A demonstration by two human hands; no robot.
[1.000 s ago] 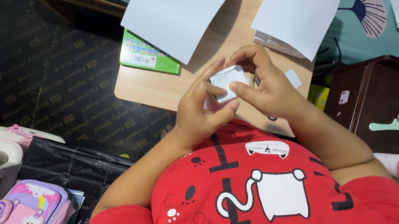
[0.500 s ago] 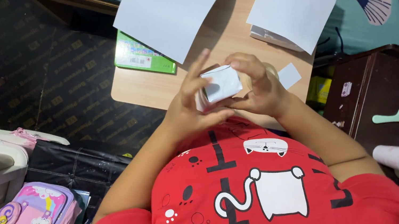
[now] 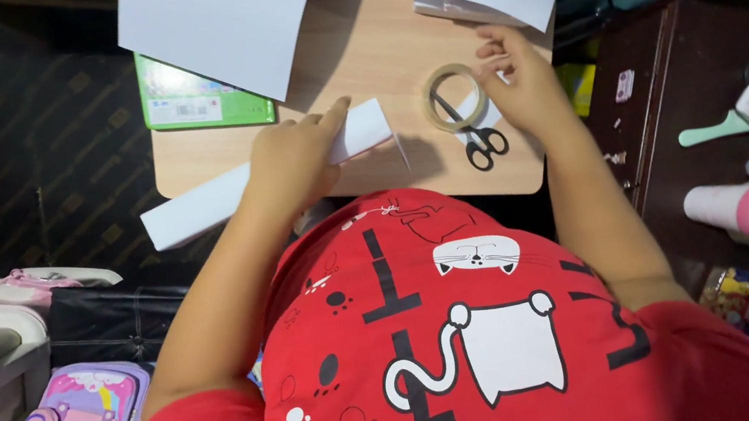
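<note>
Tabletop [image 3: 348, 52] of pale wood carries two white sheets at twelve o'clock, a green booklet [image 3: 194, 104] at ten. A long folded white paper strip [image 3: 201, 201] runs from the centre toward eight o'clock; the left hand [image 3: 290, 159] lies flat on it, fingers curled over, pinning it. At two o'clock the right hand [image 3: 526, 84] touches a tape roll [image 3: 455, 97], fingers loosely bent, nothing clasped that I can tell. Black-handled scissors [image 3: 479, 137] lie just below. Judged well done: hold the strip firm and flat while working the tape.
</note>
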